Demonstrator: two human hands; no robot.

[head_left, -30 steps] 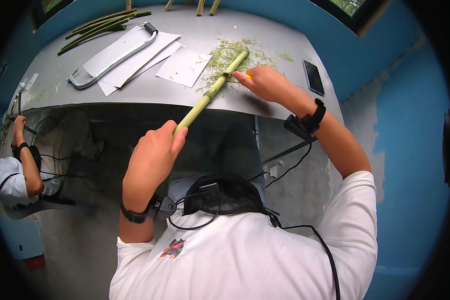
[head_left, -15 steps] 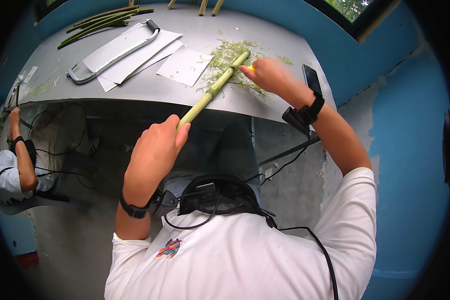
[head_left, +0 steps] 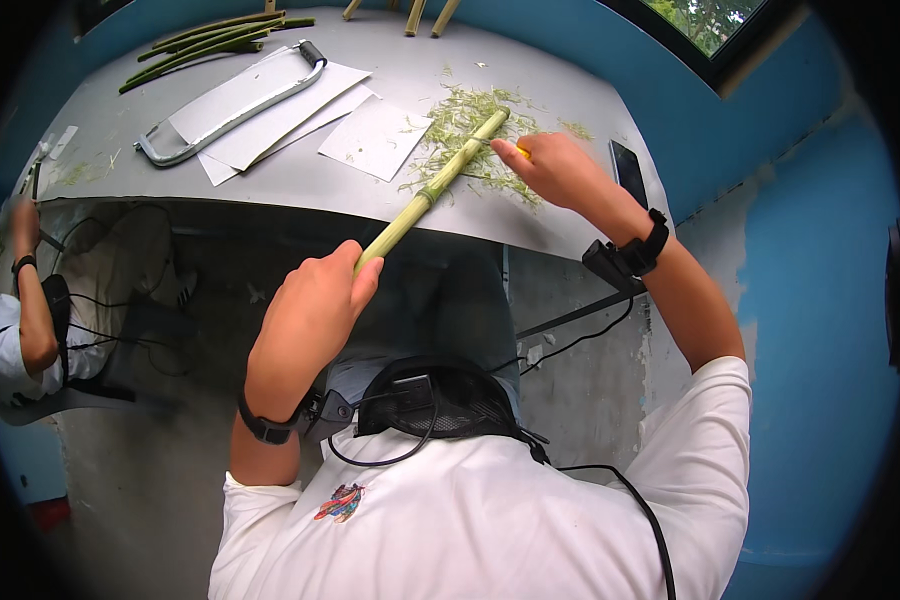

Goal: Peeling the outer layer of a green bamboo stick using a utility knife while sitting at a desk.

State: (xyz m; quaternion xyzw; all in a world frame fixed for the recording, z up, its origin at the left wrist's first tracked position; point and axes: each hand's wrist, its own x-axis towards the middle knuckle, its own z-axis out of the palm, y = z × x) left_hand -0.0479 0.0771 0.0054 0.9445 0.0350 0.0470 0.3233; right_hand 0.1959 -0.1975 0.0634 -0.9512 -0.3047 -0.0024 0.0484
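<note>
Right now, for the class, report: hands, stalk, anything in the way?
Left hand gripping green stalk, near end. Right hand holding yellow-handled tool at stalk. Loose shavings around far end.

1. A grey tabletop (head_left: 532,75) stretches across the upper view.
2. Far left: loosely bundled green stems (head_left: 210,40).
3. Left: a bow saw (head_left: 255,112), black handle away, across overlapping white sheets (head_left: 292,117).
4. Centre: a separate white paper (head_left: 372,140).
5. Right of it: scattered pale-green shavings (head_left: 460,118), a bamboo stalk (head_left: 400,222) slanting over them and the front edge.
6. Right edge: a black smartphone (head_left: 627,168).
7. Far edge: three bamboo pieces (head_left: 415,17).
</note>
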